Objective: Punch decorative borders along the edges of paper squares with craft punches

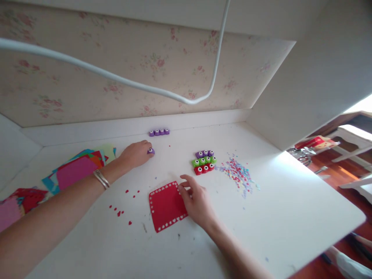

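My left hand [138,154] reaches far across the table, its fingers closed around a small purple craft punch [150,151]. In front of me lies a sheet of red paper [167,207] with small shapes punched along its edges. My right hand [197,198] rests over the sheet's right edge, fingers curved and apart, hiding that side. Beyond it sit rows of purple, green and red craft punches [205,160]. Another row of purple punches [159,132] stands near the back ledge, past my left hand.
Coloured paper sheets [75,170] are piled at the left, with red and pink scraps [29,199] nearer me. Red cut-outs [119,213] lie left of the red paper. Multicoloured confetti [240,174] spreads at the right. A white cable [130,82] hangs across the upper view.
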Available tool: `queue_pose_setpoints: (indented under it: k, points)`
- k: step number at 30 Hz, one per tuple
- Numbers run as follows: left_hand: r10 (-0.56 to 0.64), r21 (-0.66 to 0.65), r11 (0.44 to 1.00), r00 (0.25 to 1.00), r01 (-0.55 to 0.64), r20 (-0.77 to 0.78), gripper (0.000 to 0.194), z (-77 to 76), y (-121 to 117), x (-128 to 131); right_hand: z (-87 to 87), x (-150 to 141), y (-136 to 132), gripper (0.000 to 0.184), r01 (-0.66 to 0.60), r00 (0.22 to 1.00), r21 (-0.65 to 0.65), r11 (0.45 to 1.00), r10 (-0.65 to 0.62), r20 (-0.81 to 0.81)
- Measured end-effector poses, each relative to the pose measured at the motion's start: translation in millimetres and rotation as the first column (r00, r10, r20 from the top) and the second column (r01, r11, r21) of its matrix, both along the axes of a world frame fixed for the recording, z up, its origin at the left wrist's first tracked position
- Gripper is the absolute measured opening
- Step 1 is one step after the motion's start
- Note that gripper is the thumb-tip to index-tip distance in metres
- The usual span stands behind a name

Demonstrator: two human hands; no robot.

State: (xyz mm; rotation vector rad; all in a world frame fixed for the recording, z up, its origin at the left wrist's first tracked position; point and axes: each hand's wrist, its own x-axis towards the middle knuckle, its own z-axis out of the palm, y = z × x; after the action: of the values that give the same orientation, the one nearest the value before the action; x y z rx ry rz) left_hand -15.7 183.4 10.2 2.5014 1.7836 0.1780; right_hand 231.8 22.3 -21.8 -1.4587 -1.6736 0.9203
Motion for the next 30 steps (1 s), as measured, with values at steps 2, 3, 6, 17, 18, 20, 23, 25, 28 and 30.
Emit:
queue_pose_setpoints:
  k: [2, 3, 6, 17, 18, 20, 23, 25, 28, 30]
  points:
    - [0.011, -0.031, 0.999, 0.998, -0.01, 0.058, 0.025, 1.3, -25.1, -3.5, -2.5, 1.5, 2.2, 0.029, 0.044, 0.991, -0.029, 0.999, -0.048, -0.129]
    - [0.019, -0.042, 0.999, 0.996, -0.015, 0.092, 0.027, 0.8, -39.2, -5.4, -3.5, 2.6, 3.7, 0.026, 0.064, 0.984, -0.02, 0.998, -0.067, -0.166]
    - [0.048, -0.057, 0.998, 0.978, -0.037, 0.203, 0.036, -5.1, -85.4, -10.1, -5.8, 6.5, 8.7, 0.018, 0.112, 0.977, 0.114, 0.987, -0.089, -0.192]
    - [0.195, -0.182, 0.98, 0.624, -0.085, 0.757, 0.03, -42.8, -188.1, 2.5, -12.9, -2.2, 7.4, 0.03, 0.044, 0.94, 0.051, 0.998, -0.024, -0.34]
    - [0.189, -0.185, 0.98, 0.619, -0.071, 0.762, 0.028, -44.3, -188.6, 3.2, -12.5, -3.9, 6.9, 0.029, 0.039, 0.932, 0.04, 0.998, -0.022, -0.361]
    - [0.169, -0.181, 0.982, 0.621, -0.045, 0.766, 0.026, -45.7, -188.2, 3.5, -11.5, -6.3, 6.9, 0.03, 0.037, 0.919, 0.016, 0.999, -0.027, -0.392]
    - [0.148, -0.162, 0.986, 0.63, -0.035, 0.762, 0.028, -46.5, -187.2, 2.0, -11.3, -7.5, 8.4, 0.033, 0.025, 0.914, -0.007, 1.0, -0.026, -0.405]
    - [0.134, -0.152, 0.988, 0.641, -0.028, 0.756, 0.028, -46.6, -186.9, 0.8, -12.2, -7.4, 9.5, 0.032, 0.012, 0.917, -0.003, 1.0, -0.012, -0.399]
    - [0.108, -0.134, 0.991, 0.656, -0.01, 0.747, 0.027, -45.7, -186.9, 0.1, -14.3, -6.8, 9.7, 0.031, 0.003, 0.929, 0.011, 1.0, 0.001, -0.369]
    - [0.09, -0.114, 0.993, 0.661, -0.007, 0.745, 0.027, -44.1, -186.9, 0.6, -15.3, -6.5, 8.6, 0.03, 0.008, 0.942, 0.017, 1.0, -0.002, -0.336]
